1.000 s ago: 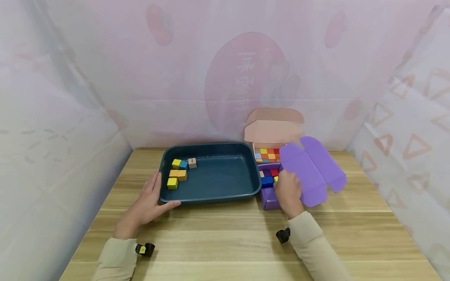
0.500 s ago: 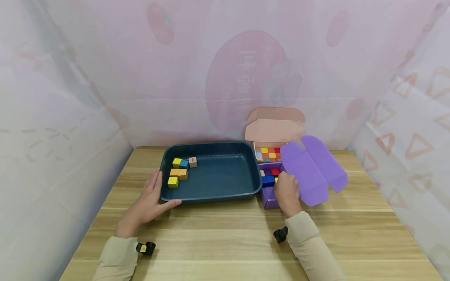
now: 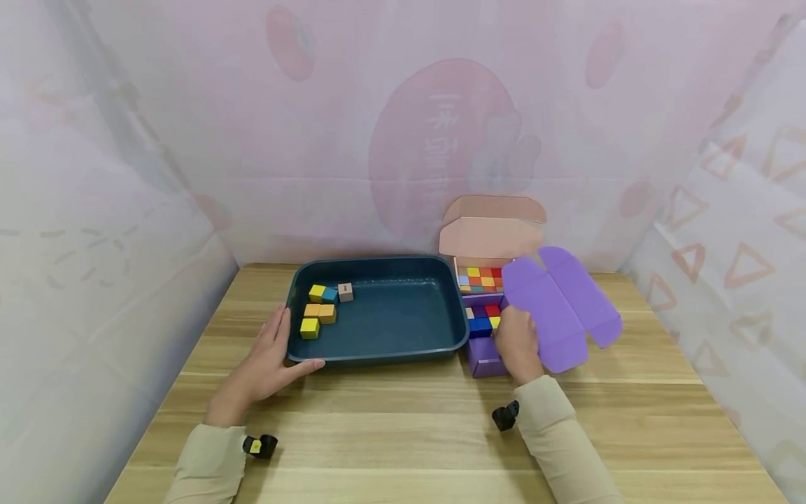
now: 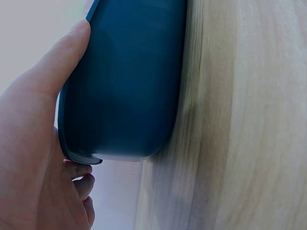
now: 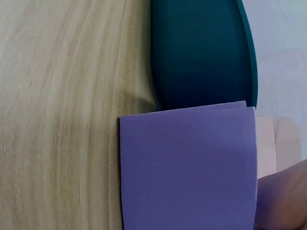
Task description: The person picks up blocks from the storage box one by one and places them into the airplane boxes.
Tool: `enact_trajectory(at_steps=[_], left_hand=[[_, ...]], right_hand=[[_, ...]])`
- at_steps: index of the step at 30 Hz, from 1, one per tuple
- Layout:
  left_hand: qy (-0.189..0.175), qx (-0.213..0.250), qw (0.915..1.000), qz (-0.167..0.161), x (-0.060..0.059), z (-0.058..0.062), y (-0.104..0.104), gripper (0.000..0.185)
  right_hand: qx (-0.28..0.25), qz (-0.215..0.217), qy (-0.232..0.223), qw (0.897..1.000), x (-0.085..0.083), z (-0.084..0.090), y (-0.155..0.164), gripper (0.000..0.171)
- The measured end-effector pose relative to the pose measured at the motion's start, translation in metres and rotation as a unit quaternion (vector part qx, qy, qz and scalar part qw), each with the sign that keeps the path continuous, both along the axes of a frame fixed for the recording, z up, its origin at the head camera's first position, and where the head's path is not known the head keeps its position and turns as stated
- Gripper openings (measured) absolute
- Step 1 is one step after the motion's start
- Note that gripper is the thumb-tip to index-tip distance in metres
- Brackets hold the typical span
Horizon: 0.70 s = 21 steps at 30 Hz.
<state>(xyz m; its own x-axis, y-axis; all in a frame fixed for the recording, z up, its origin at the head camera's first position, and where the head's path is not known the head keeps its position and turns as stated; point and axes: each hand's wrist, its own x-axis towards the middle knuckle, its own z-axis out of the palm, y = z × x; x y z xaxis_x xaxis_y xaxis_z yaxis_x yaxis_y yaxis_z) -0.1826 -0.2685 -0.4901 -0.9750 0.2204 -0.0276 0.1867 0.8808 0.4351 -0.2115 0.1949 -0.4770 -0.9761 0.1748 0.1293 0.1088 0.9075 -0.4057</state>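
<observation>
The small coloured blocks [image 3: 483,318] in the purple box [image 3: 483,357], right of centre in the head view, were judged light, rigid and smooth, best pinched on two opposite faces. The right hand [image 3: 516,343] was seen over the box's right edge, fingers curled among the blocks; whether one was held could not be told. The left hand [image 3: 267,360] was laid flat, fingers straight, against the dark tray [image 3: 403,353] on the surface [image 3: 403,434]

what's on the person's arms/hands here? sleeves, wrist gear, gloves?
No gloves: both the left hand and the right hand are bare. Each arm wears a long beige sleeve with a plain cuff at the wrist. A small black camera unit sits at each wrist; the left unit shows a yellow mark. No cables visible.
</observation>
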Motion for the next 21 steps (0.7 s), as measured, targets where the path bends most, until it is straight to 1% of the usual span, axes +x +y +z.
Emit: enact_trajectory(at_steps=[4,7,11,14,18,21], left_hand=[[0.001,0.0,1.0,-0.001,0.0,-0.001,-0.001,0.132],[0.004,0.003,1.0,-0.004,0.0,-0.001,-0.001,0.132],[0.003,0.009,0.9999,-0.004,0.001,-0.002,0.0,0.132],[0.001,0.013,0.9999,-0.003,0.0,-0.003,0.0,0.132],[0.002,0.016,0.9999,0.0,0.0,-0.004,0.0,0.132],[0.001,0.014,0.9999,0.001,0.0,-0.004,-0.002,0.133]], right_hand=[[-0.002,0.014,-0.004,1.0,-0.001,0.0,0.001,0.015],[-0.006,0.02,-0.014,1.0,0.001,0.005,0.001,0.014],[-0.012,0.027,-0.018,0.999,0.005,0.015,0.0,0.018],[-0.021,0.042,-0.009,0.999,0.006,0.028,-0.006,0.021],[-0.034,0.087,-0.001,0.996,0.004,0.049,-0.021,0.023],[-0.044,0.14,-0.003,0.989,0.0,0.063,-0.033,0.03]])
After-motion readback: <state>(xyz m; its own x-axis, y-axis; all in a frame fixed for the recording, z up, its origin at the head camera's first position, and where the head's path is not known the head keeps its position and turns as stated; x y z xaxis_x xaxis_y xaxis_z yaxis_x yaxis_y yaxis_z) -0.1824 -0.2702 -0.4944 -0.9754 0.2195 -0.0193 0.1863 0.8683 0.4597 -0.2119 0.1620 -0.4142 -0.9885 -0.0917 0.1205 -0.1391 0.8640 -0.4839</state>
